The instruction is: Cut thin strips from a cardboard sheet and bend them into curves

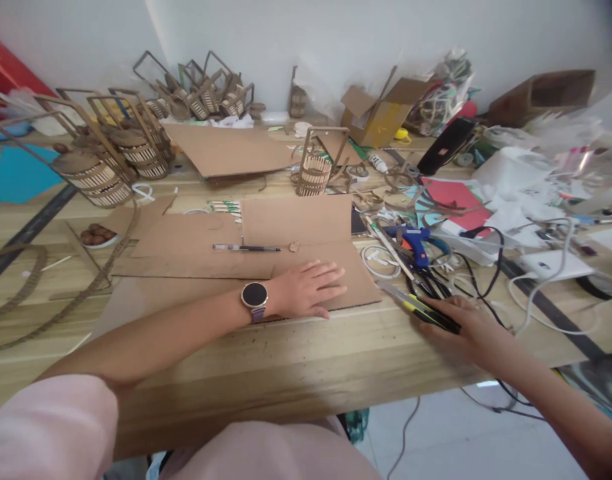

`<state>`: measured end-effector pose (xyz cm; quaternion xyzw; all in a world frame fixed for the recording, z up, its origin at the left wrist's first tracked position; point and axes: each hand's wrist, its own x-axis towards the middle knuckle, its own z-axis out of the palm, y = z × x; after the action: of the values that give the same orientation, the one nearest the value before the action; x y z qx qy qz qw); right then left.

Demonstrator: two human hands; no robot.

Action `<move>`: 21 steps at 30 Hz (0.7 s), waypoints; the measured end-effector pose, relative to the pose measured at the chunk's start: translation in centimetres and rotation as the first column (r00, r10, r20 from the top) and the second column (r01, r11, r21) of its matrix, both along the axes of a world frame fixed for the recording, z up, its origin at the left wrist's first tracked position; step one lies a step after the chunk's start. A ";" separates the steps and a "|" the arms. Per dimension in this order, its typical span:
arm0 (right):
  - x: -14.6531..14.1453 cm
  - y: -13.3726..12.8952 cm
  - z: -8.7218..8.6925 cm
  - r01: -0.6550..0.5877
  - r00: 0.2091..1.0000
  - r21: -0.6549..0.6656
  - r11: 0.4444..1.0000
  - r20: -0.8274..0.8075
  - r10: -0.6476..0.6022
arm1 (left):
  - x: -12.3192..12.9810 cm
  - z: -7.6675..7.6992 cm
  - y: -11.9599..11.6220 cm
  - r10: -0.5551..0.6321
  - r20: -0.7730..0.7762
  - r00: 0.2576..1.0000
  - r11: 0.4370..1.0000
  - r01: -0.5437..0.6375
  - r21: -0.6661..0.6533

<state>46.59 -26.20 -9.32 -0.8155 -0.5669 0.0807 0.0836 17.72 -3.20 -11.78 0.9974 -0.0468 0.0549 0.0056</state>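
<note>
My left hand (306, 289) lies flat on a piece of brown cardboard (356, 277), fingers stretched out to the right. On that wrist is a round dark watch. My right hand (461, 327) grips a black and yellow utility knife (426, 313), its blade pointing left toward the cardboard's right corner and apart from it. A black pen (246, 247) lies on the cardboard beyond my left hand, with a small brown disc (294, 247) beside its end. A raised cardboard flap (296, 220) stands behind them.
A small basket with a tall handle (315, 175) stands behind the cardboard. More baskets (93, 175) crowd the left and back. To the right lie a blue glue gun (413, 243), coiled cables (381, 261) and a white box (556, 265). A bowl of brown nuts (97, 235) sits at left.
</note>
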 end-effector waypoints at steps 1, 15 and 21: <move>0.1 0.1 -0.1 -0.036 0.999 -0.006 0.999 0.003 0.036 | 0.2 -0.3 0.0 0.001 -0.010 1.000 0.999 -0.001 -0.039; -0.5 1.2 0.2 -0.167 0.986 0.009 0.986 0.009 0.167 | -0.2 -1.6 -0.4 0.013 0.002 1.000 0.984 -0.013 -0.177; -0.3 0.9 -0.7 -0.235 0.972 0.057 0.970 -0.005 0.236 | -0.2 -1.4 -0.2 0.018 -0.013 1.000 0.980 -0.021 -0.197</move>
<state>46.31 -25.34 -10.00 -0.7394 -0.6611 0.0790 0.0999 17.51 -3.38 -13.16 0.9926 -0.0313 0.0538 0.1043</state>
